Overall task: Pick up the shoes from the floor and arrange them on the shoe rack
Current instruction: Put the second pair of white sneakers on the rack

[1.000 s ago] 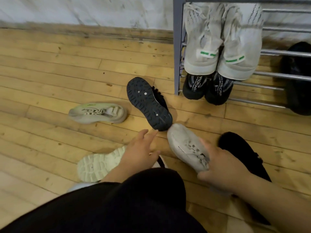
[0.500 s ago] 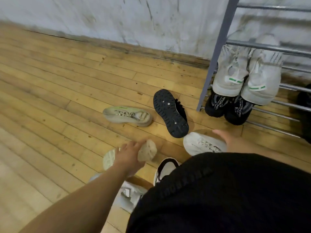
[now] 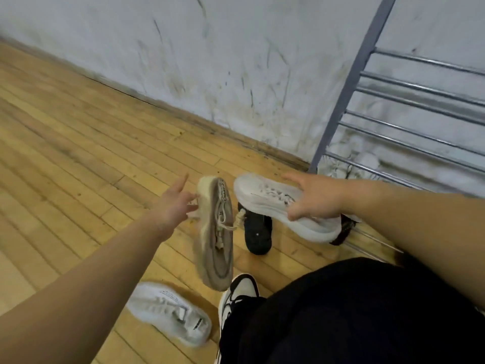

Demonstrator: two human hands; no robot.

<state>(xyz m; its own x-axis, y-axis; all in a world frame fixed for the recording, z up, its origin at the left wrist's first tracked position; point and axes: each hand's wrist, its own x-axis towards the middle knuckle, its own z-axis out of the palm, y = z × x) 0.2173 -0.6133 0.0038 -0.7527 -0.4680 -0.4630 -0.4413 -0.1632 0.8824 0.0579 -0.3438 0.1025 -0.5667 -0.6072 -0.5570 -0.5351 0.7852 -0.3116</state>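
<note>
Head view, single frame, some motion blur.

Left hand point(image 3: 175, 207): holding the beige shoe point(image 3: 215, 240) by the edge of its heel end. The index finger is sticking out straight, away from the shoe, and the remaining fingers are curling against the shoe's side. Exact finger contact is partly hidden behind the shoe. The shoe is hanging off the wooden floor point(image 3: 78, 158), heel end up and toe down, opening and laces facing the camera, with one lace end dangling to the right.

Right hand point(image 3: 316, 199): gripping the white shoe point(image 3: 273, 199) across its middle and rear, fingers spreading over the top and thumb pressing on the near side above the sole. This shoe is also being held in the air, toe pointing left, heel toward the shoe rack point(image 3: 349, 82). The two held shoes are sitting just beside each other, not clearly touching.

Rack: grey metal post and bars, standing at the right against the scuffed wall point(image 3: 210, 61). Pale shapes on a lower tier are too blurred to identify.

On the floor: a black shoe point(image 3: 258, 232) is lying sole-up below and between the held shoes. A white knit shoe point(image 3: 170, 312) is lying near the bottom edge, under the left forearm. A black-and-white shoe point(image 3: 239, 291) is showing next to the person's dark trouser leg point(image 3: 354, 311).
</note>
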